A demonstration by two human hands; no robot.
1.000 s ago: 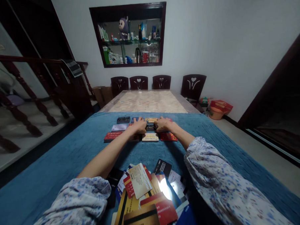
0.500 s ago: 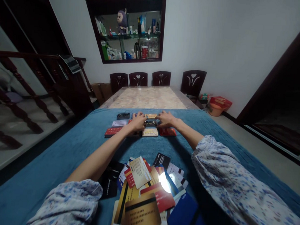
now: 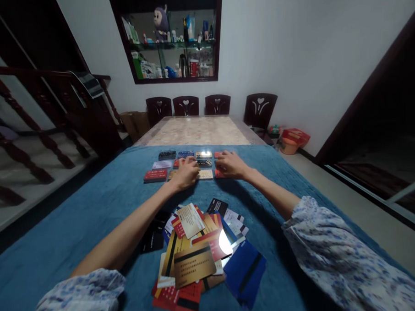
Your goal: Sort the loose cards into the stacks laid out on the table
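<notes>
Several small stacks of cards stand in rows on a blue cloth [image 3: 98,205]. My left hand [image 3: 188,174] is closed over the second column, fingers bent around a card stack mostly hidden beneath it. Left of it lie a red card stack [image 3: 155,175] and a pale one [image 3: 162,164]. A cream stack [image 3: 205,174] and a black stack [image 3: 204,163] sit between my hands. My right hand [image 3: 232,165] curls over the rightmost column, its fingers closed on a stack it largely covers. Red cards [image 3: 221,174] show beneath it.
Nearer me is a loose heap of cards, with a gold card [image 3: 195,265], blue cards [image 3: 245,274] and black cards [image 3: 153,238]. Beyond the cloth is the bare tabletop [image 3: 198,130], with chairs [image 3: 260,109] behind. A railing [image 3: 36,139] runs at left.
My head view has shifted a little. My left hand has drawn slightly nearer me, and both hands have parted from around the black stack, my right hand moving rightward.
</notes>
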